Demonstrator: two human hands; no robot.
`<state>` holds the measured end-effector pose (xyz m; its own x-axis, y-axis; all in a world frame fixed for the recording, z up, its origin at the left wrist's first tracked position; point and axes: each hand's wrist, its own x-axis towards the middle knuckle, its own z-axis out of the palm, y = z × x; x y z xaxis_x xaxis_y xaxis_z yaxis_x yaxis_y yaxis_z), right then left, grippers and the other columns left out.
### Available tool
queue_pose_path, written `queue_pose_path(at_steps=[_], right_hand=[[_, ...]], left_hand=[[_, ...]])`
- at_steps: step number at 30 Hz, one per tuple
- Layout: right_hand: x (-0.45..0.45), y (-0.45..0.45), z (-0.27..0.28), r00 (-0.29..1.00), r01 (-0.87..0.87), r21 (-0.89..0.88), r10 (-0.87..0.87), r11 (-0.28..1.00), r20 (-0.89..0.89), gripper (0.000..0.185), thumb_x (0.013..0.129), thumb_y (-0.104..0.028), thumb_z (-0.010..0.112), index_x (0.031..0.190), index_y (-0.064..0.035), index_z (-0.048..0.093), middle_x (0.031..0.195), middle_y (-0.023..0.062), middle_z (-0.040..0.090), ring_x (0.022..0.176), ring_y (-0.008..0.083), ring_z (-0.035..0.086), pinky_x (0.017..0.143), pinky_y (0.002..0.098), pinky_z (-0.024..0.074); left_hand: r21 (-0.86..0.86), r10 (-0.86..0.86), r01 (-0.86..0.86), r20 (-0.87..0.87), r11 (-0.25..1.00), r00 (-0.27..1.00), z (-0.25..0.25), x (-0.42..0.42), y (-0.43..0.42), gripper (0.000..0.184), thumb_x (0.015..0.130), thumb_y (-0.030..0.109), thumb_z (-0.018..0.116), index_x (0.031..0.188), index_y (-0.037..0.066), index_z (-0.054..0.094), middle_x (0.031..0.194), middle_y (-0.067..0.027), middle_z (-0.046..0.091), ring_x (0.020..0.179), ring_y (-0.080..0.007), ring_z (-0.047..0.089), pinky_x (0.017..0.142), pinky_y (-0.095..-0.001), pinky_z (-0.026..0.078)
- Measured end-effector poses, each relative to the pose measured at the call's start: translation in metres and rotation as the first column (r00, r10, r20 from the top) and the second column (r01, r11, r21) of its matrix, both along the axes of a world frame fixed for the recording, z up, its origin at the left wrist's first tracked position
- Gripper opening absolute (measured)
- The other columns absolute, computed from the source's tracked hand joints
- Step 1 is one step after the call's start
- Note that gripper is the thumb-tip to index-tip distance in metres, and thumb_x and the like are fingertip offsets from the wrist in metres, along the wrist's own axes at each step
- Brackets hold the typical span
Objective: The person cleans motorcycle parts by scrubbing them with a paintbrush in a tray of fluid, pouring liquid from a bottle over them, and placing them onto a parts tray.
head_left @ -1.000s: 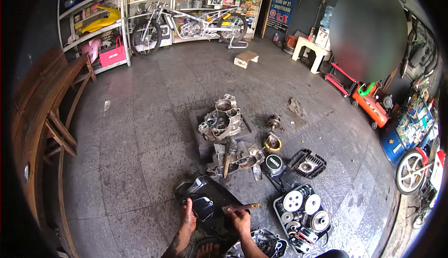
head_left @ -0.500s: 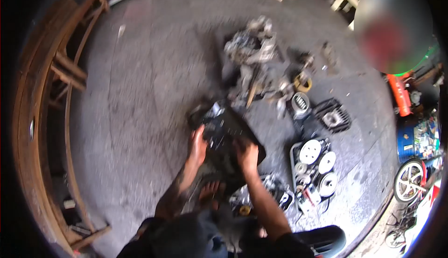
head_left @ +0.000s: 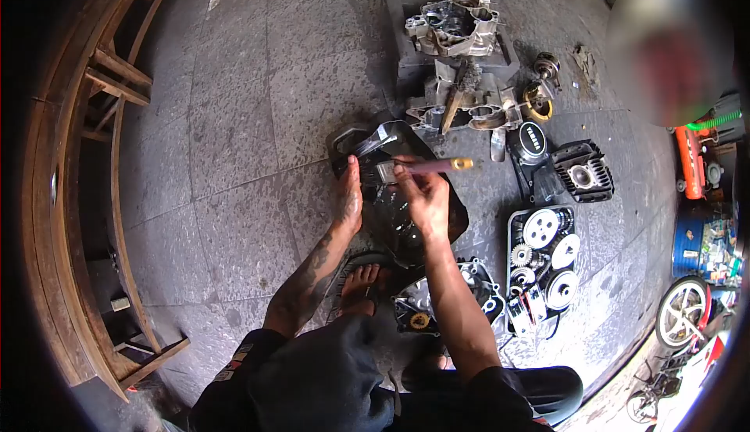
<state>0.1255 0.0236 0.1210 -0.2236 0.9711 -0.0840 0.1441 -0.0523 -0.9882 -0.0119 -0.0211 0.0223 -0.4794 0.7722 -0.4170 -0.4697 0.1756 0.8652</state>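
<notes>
Over a black pan (head_left: pixel 445 178) on the floor, my right hand (head_left: pixel 424 198) grips a brush (head_left: pixel 437 166) with a reddish handle; its yellowish end points right and its bristles point left. My left hand (head_left: pixel 351 198) is at the pan's left side, fingers closed around the edge of a dark part (head_left: pixel 371 144) that lies over the pan. Some fingers of that hand are hidden beneath. Just below my right forearm, an engine cover (head_left: pixel 414 305) rests on the floor near my bare foot (head_left: pixel 361 285).
A tray (head_left: pixel 509 237) of gears stands at the right. Beyond the pan are a Yamaha cover (head_left: pixel 532 141), a finned cylinder part (head_left: pixel 582 173) and engine cases (head_left: pixel 461 30). A wooden bench (head_left: pixel 70 174) runs along the left. A person (head_left: pixel 664 49) is at upper right.
The view has tilted down, so the shelves and motorcycle frame at the back have left it. The brush has moved over the pan from its right side, its bristles now near the dark part.
</notes>
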Motion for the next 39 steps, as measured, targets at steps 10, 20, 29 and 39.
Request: queue_pose_path(at_steps=[10,20,29,39], right_hand=[[0.0,0.018,0.001,0.998,0.038,0.099,-0.042,0.994,0.038,0.02,0.088,-0.018,0.068,0.101,-0.0026,0.07,0.078,0.0123,0.071,0.07,0.0155,0.069,0.065,0.033,0.0534],[0.006,0.004,-0.002,0.99,0.135,0.049,-0.133,0.99,-0.038,0.019,0.088,-0.015,0.067,0.1,-0.0003,0.069,0.085,0.0173,0.072,0.077,0.0217,0.071,0.069,0.0324,0.0527],[0.015,0.01,-0.039,0.951,0.158,0.161,-0.194,0.974,0.241,0.023,0.091,-0.023,0.067,0.104,-0.0041,0.07,0.082,0.0041,0.071,0.074,0.0103,0.064,0.069,0.0272,0.0518],[0.02,0.003,-0.025,0.961,0.209,0.071,-0.218,0.975,0.17,0.023,0.089,-0.018,0.067,0.106,-0.0028,0.068,0.087,0.0092,0.072,0.079,0.0125,0.065,0.069,0.0305,0.0518]], left_hand=[[-0.166,-0.136,0.104,-0.191,0.981,0.972,-0.025,0.001,0.003,0.093,0.092,0.073,0.021,0.139,-0.006,0.038,0.143,-0.0179,0.04,0.132,-0.0261,0.036,0.112,-0.0361,0.023],[-0.103,-0.109,0.09,-0.205,0.991,0.973,-0.002,0.0,0.003,0.082,0.096,0.066,0.017,0.149,0.003,0.012,0.156,-0.0113,0.009,0.144,-0.0228,0.009,0.117,-0.0366,0.006],[-0.178,-0.128,0.1,-0.159,0.979,0.979,0.06,0.008,-0.002,0.081,0.097,0.062,0.032,0.143,-0.005,0.035,0.149,-0.0161,0.035,0.137,-0.0242,0.033,0.112,-0.0336,0.024],[-0.1,0.021,-0.038,-0.157,0.994,0.987,-0.022,0.006,0.004,0.089,0.094,0.067,0.036,0.132,-0.012,0.044,0.138,-0.0205,0.047,0.128,-0.0273,0.043,0.108,-0.0354,0.03]])
